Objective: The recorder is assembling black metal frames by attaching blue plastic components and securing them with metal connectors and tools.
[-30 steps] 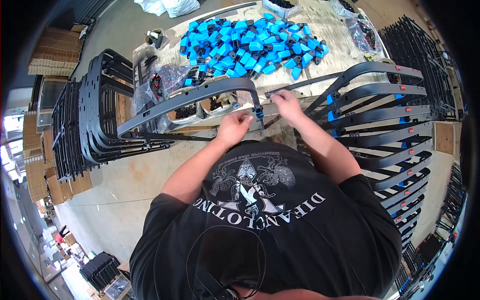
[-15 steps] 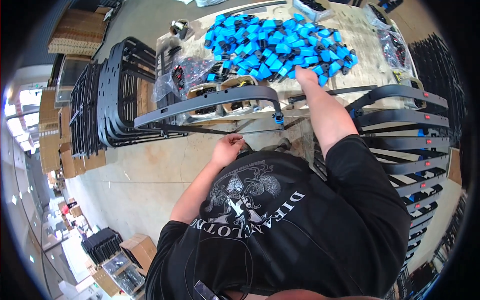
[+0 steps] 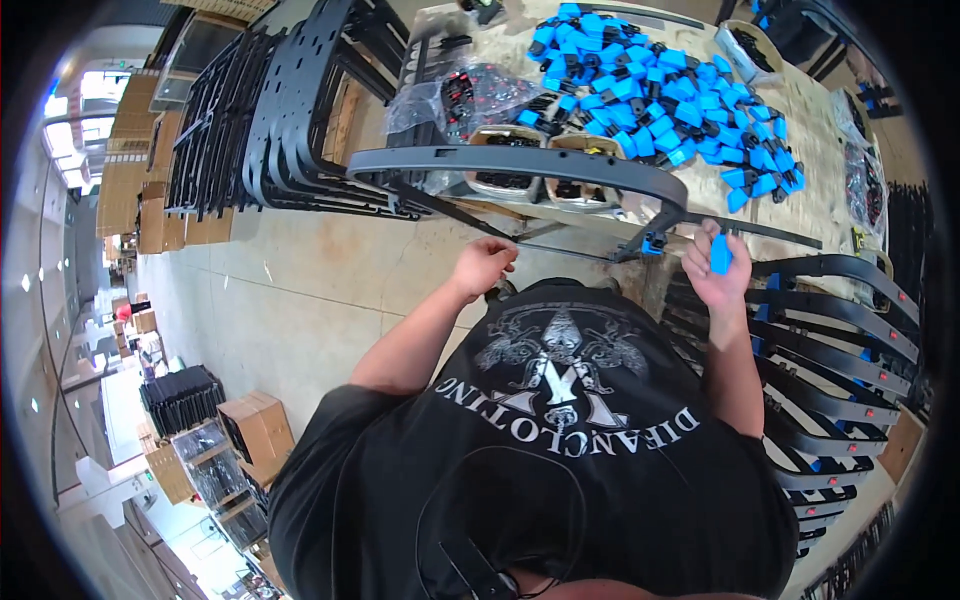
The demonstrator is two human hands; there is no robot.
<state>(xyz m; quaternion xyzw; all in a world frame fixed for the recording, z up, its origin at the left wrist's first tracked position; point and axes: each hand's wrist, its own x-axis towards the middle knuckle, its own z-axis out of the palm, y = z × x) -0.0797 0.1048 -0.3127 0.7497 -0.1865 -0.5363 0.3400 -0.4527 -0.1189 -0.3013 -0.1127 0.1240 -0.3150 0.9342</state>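
Observation:
My right hand [image 3: 716, 270] is closed around a blue and black plastic fitting [image 3: 720, 254], just off the right end of a dark grey metal frame [image 3: 520, 163]. The frame has a rounded corner and lies along the table's near edge. A small blue piece [image 3: 653, 243] sits at its lower right end. My left hand [image 3: 484, 268] has curled fingers beside the frame's thin lower bar; whatever they may hold is hidden. Many more blue and black fittings [image 3: 650, 95] lie heaped on the wooden table [image 3: 800, 110] beyond.
Open boxes of black parts [image 3: 505, 185] and a clear bag of red and black parts [image 3: 470, 95] stand left of the heap. Stacked metal frames [image 3: 290, 110] rise at the left. More frames [image 3: 830, 350] hang in a row at the right. Cardboard boxes [image 3: 255, 430] stand behind on the left.
My right hand has come back from the heap toward me with a blue fitting in it. My left hand stays near the frame's lower bar. The view has turned, shifting things rightward.

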